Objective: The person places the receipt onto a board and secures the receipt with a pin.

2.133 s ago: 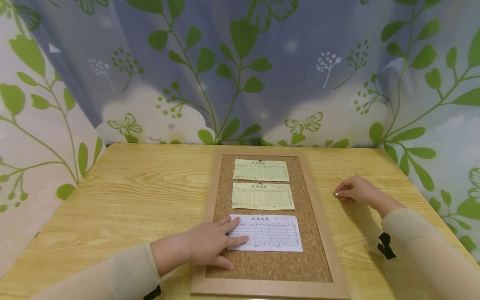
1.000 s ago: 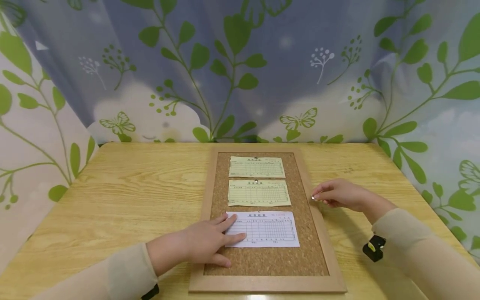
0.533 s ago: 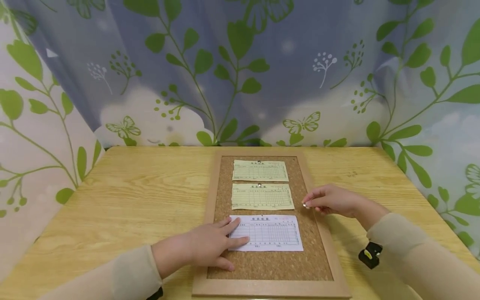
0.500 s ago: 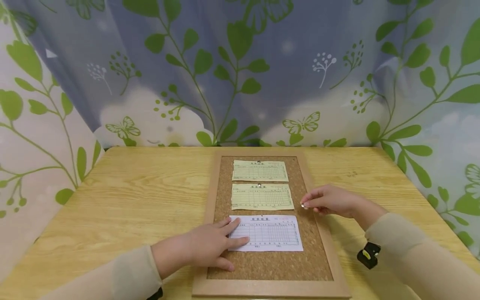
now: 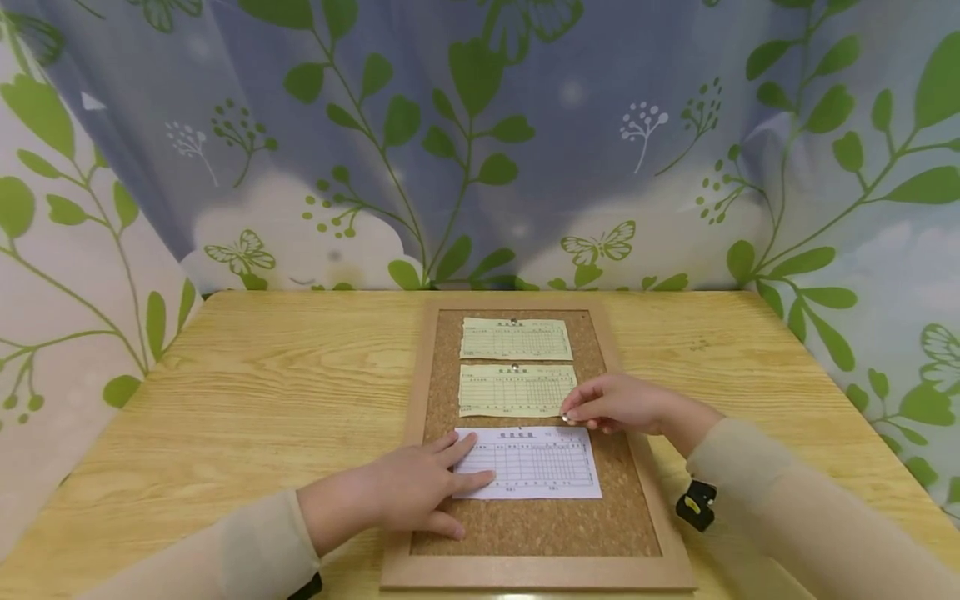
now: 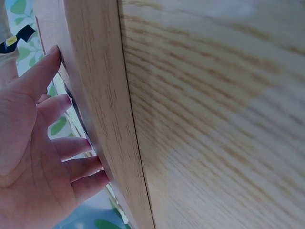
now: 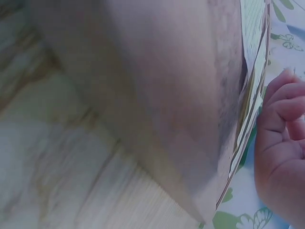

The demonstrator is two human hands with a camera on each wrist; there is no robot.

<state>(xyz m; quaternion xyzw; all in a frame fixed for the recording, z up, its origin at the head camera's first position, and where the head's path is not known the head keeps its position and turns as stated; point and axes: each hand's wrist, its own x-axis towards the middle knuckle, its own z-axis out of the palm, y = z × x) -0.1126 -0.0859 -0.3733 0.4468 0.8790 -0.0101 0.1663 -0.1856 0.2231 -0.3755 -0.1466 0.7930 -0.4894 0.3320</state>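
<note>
In the head view, a white printed receipt slip lies lowest on a wood-framed cork board. My left hand rests with spread, fairly straight fingers on the slip's left end and the cork; the left wrist view shows its fingers reaching over the frame. A small silver thumbtack is pinched between thumb and forefinger of my right hand, just above the white slip's upper edge. In the right wrist view, that hand is curled above the board, the tack itself barely visible.
Higher on the board, two pale green slips, an upper one and a lower one, are each held by a silver tack at the top. The board lies on a wood-grain table. A leaf-patterned curtain hangs behind and at both sides.
My right hand has come left from the table beside the board, carrying the thumbtack over the frame to the white slip's top edge. The left hand has stayed on the slip.
</note>
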